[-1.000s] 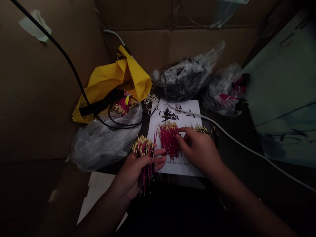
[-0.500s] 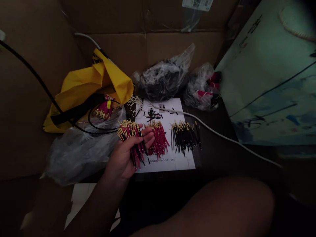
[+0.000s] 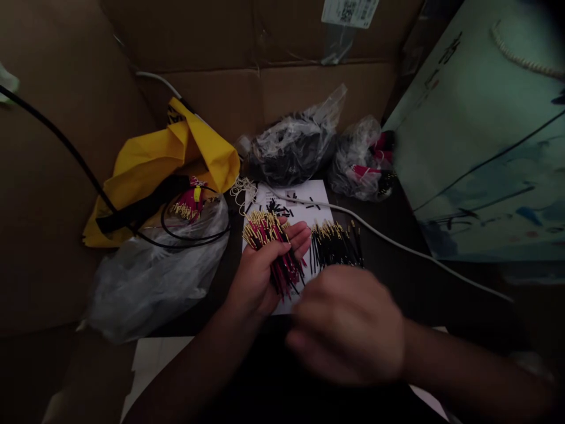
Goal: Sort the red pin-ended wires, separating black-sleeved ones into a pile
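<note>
My left hand is closed around a mixed bundle of short red and black wires with gold-coloured tips, the tips pointing up and away. Its thumb lies across the bundle. Nearer to me, my right hand is blurred by motion and looks curled; whether anything is in it cannot be made out. Beyond it a pile of black wires with gold tips lies on a printed white sheet. Red wires under my left hand are mostly hidden. Several loose short black pieces are scattered on the sheet's far part.
Behind the sheet are two clear plastic bags with dark and red contents. At left lie a yellow bag, a crumpled plastic bag and a tied red bundle. A white cable crosses rightward. Cardboard stands behind.
My left hand has shifted right with the wire bundle and now covers the red pile. My right hand has come into view at the front, where only a blurred arm showed before.
</note>
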Tool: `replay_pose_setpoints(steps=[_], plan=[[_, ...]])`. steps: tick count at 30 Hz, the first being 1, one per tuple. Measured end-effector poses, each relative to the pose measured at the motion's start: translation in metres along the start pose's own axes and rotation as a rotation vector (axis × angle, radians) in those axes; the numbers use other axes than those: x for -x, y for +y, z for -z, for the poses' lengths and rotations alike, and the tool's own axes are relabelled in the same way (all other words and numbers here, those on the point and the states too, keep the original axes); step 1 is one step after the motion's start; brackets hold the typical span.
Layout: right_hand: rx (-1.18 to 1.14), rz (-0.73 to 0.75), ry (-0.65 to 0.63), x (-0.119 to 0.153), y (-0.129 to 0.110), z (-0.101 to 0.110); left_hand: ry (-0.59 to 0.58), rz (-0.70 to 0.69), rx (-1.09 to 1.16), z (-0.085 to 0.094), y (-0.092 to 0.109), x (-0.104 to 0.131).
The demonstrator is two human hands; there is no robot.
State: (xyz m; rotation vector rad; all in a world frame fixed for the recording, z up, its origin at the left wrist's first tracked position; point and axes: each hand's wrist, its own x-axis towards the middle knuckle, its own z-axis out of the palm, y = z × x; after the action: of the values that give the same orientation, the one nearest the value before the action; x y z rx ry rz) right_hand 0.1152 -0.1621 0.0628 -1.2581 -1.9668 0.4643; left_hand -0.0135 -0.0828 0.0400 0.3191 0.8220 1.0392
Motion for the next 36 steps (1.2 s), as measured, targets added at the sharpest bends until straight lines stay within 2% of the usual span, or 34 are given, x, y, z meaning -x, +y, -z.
replay_pose_setpoints(steps=[2,4,6,9,15,20,26,32,36], plan=[[-0.025,-0.128,0.023,-0.014,0.025,0.004,-0.034,-0.023,0.010,-0.002,-0.004,-0.001],[-0.111,-0.320,-0.055,-0.017,0.041,0.005,-0.066,-0.050,0.018,-0.005,-0.009,-0.002],[-0.253,-0.454,-0.166,-0.015,0.049,0.004,-0.072,-0.058,0.016,-0.007,-0.014,-0.003],[-0.446,-0.545,-0.171,-0.012,0.053,0.002,-0.050,-0.046,-0.011,-0.012,-0.019,-0.005],[-0.632,-0.647,-0.089,-0.014,0.061,0.002,-0.029,-0.015,-0.068,-0.020,-0.020,-0.006],[-0.553,-0.663,0.024,-0.014,0.065,0.003,-0.043,0.029,-0.109,-0.025,-0.024,-0.008],[-0.389,-0.611,-0.031,-0.015,0.070,0.008,-0.018,0.008,-0.093,-0.026,-0.027,-0.009],[-0.566,-0.632,-0.084,-0.013,0.077,0.012,-0.040,0.011,-0.089,-0.027,-0.030,-0.007],[-0.583,-0.671,-0.088,-0.012,0.078,0.010,-0.037,0.011,-0.080,-0.027,-0.032,-0.008]])
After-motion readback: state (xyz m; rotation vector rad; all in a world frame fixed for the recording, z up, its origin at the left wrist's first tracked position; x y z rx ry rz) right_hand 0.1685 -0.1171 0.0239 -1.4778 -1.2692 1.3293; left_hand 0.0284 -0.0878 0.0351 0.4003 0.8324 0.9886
